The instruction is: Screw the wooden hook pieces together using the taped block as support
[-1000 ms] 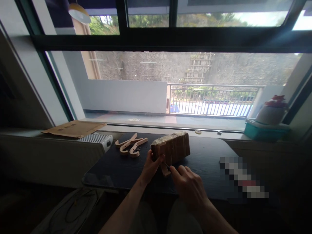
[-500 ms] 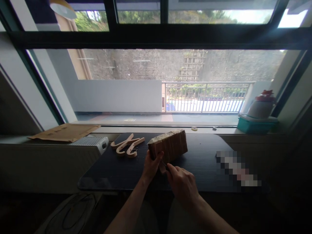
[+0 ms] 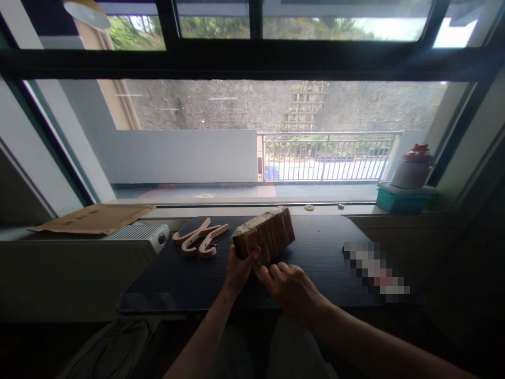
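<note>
A taped bundle of wooden pieces (image 3: 268, 235) lies on the dark table (image 3: 189, 279) in front of the window. My left hand (image 3: 238, 268) grips the bundle's near left end, thumb on top. My right hand (image 3: 290, 288) is closed just right of it, its fingertips pinching at the bundle's near lower edge. What those fingertips hold is too dark and small to make out. Loose wooden hooks (image 3: 199, 238) lie on the table to the left of the bundle.
A white appliance (image 3: 138, 235) and a flat cardboard sheet (image 3: 92, 218) sit at the left on the sill. A teal box with a white pot (image 3: 406, 187) stands on the sill at the right. A small tape roll (image 3: 309, 207) lies on the sill.
The wooden piece sticking down from the bundle's near end is no longer seen. My right hand has moved up closer to the bundle. The view has shifted slightly to the right.
</note>
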Demonstrator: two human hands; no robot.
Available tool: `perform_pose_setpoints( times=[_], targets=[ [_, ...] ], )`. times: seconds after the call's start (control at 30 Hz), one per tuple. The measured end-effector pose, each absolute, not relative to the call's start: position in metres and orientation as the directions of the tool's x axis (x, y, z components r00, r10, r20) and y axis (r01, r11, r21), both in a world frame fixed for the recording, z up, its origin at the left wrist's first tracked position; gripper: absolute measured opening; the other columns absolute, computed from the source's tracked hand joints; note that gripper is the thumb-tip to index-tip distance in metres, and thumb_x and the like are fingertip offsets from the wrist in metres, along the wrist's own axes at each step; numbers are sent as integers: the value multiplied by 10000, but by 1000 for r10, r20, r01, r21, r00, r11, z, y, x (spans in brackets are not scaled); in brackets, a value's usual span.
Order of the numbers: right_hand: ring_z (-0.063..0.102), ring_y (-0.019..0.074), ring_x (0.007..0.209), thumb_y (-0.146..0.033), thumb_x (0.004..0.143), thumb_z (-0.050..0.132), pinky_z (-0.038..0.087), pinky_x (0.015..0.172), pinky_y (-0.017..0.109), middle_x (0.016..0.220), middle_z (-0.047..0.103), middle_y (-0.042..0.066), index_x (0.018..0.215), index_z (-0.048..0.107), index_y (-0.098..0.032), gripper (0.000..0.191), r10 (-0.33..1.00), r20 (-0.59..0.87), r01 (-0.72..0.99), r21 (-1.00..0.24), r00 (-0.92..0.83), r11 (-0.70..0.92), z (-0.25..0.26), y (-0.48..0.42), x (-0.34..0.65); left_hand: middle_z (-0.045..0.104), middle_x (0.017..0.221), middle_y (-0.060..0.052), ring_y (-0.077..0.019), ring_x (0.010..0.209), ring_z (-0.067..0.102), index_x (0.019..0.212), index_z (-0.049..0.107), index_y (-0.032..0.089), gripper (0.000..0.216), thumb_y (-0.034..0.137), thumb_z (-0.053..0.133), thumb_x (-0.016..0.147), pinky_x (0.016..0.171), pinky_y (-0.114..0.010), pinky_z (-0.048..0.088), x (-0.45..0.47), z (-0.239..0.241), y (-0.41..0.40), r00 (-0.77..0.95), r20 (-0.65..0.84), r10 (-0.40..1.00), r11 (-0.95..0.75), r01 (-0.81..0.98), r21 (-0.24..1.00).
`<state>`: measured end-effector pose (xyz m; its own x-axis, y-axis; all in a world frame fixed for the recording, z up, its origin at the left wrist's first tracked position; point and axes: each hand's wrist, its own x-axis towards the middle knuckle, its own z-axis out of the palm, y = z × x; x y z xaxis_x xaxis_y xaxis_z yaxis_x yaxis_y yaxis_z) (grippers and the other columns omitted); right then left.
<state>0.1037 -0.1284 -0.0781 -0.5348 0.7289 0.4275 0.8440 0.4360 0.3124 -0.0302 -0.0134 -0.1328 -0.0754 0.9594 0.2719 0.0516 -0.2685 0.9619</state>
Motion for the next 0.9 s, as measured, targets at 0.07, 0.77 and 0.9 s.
perform_pose_setpoints(
  times=[0.07,0.77,0.9],
  targets=[
    [568,162,649,-57,842,467,390,541,266,751,622,43,1050,568,-142,246,770,454,892,174,-449,417,-83,-127,103,625,821,-8,-205,801,609,917,525,173,453,420,743,606,709,-318,470,-30,-133,-13,-75,283,956,-280,44,959],
    [545,144,598,-69,864,422,351,512,260,733,621,60,993,556,-125,194,702,385,801,322,-598,505,-74,-124,110,663,833,-22,-227,822,616,893,599,173,450,434,756,562,738,-328,451,-30,-128,-16,-93,278,956,-273,63,960],
    [617,142,714,-168,885,453,410,629,243,796,676,41,1006,601,-167,191,838,466,910,-144,-284,388,-84,-123,111,658,851,-28,-234,847,615,936,595,166,476,428,754,572,743,-329,455,-30,-130,-15,-71,279,958,-276,53,960]
  ],
)
